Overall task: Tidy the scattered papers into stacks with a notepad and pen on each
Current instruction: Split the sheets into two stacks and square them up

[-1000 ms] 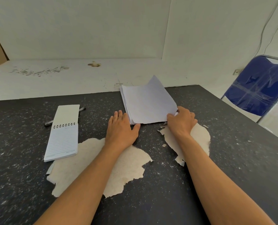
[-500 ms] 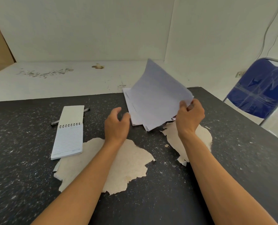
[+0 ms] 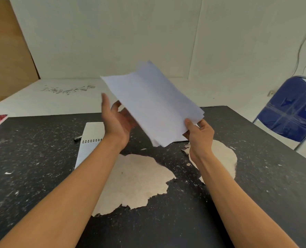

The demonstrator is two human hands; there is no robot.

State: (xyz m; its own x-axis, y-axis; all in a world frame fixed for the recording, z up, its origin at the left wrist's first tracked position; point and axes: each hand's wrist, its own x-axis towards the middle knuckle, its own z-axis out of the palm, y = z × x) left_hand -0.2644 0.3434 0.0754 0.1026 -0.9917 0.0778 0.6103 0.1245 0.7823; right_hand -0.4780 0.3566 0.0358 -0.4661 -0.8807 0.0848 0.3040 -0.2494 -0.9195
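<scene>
A pen and spiral notepad lie on the table, left of and below the left hand, whose fingers are spread wide under the sheaf of papers. The right hand pinches the sheaf's near right corner, thumb on top, holding it above the table.

we see one head-worn view, looking forward and down from close above the black table, facing the white wall.
</scene>
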